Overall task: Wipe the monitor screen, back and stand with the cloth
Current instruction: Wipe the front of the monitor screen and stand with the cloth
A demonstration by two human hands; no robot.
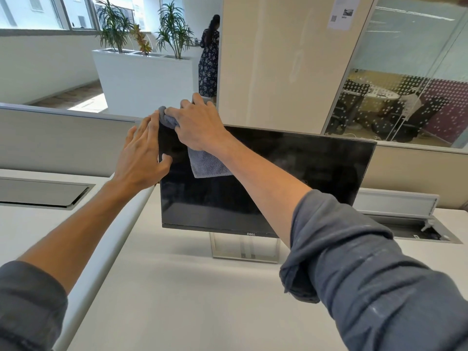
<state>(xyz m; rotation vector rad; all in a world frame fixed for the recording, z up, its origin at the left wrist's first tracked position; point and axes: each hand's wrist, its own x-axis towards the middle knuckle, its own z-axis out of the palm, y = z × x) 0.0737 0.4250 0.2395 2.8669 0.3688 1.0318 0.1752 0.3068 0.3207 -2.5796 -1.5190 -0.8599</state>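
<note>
Your right hand (200,125) grips the cloth (206,162) over the top left corner of the monitor (291,173) at the desk (177,287)'s far edge, left hand (141,158) spread bracing its side; pressing hard could tip it backward.

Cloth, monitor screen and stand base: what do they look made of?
Cloth: grey-blue woven fabric, likely microfibre, with a fine ribbed texture and a limp hang. Monitor screen: dark glossy panel showing faint reflections. Stand base: pale silvery open frame, possibly metal or painted plastic.
</note>
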